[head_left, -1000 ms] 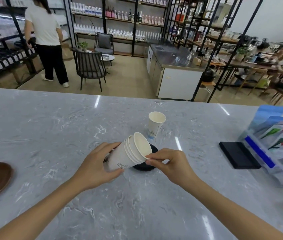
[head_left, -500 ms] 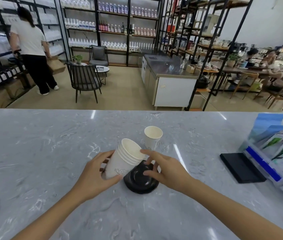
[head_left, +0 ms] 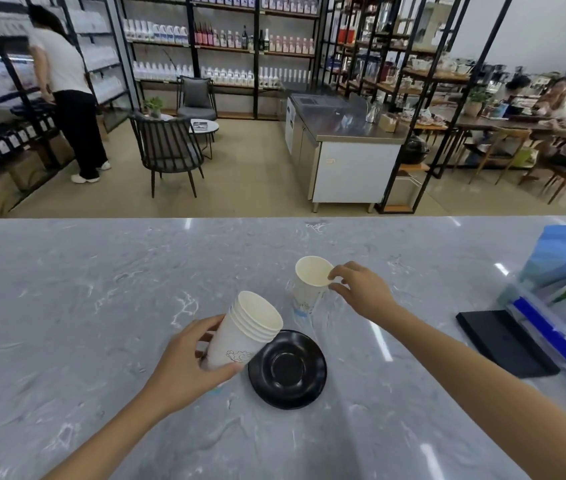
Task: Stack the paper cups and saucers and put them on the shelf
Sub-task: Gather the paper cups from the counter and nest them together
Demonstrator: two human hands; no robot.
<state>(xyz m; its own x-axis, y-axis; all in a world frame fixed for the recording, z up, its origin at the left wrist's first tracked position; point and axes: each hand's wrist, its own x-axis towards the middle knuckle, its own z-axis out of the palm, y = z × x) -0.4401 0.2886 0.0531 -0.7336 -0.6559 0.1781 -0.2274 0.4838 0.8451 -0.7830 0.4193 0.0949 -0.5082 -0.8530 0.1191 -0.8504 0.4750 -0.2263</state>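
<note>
My left hand [head_left: 188, 368] grips a stack of several nested white paper cups [head_left: 245, 332], tilted with the mouths up and to the right, just above the grey marble counter [head_left: 84, 289]. Beside the stack, to its right, a black saucer [head_left: 287, 368] lies flat on the counter. Farther back a single white paper cup [head_left: 310, 285] leans to the left; my right hand [head_left: 361, 289] pinches its rim on the right side.
A black flat pad [head_left: 503, 341] and a clear box of coloured packets [head_left: 565, 306] sit at the counter's right. Beyond the counter are chairs, a steel work counter [head_left: 343, 150], tall shelves, a person standing at the left shelves [head_left: 67, 95] and people seated far right.
My right hand has left the stack and the saucer, reached forward and taken the lone cup's rim. The saucer now lies uncovered. The view has tilted up, hiding the brown saucer at left.
</note>
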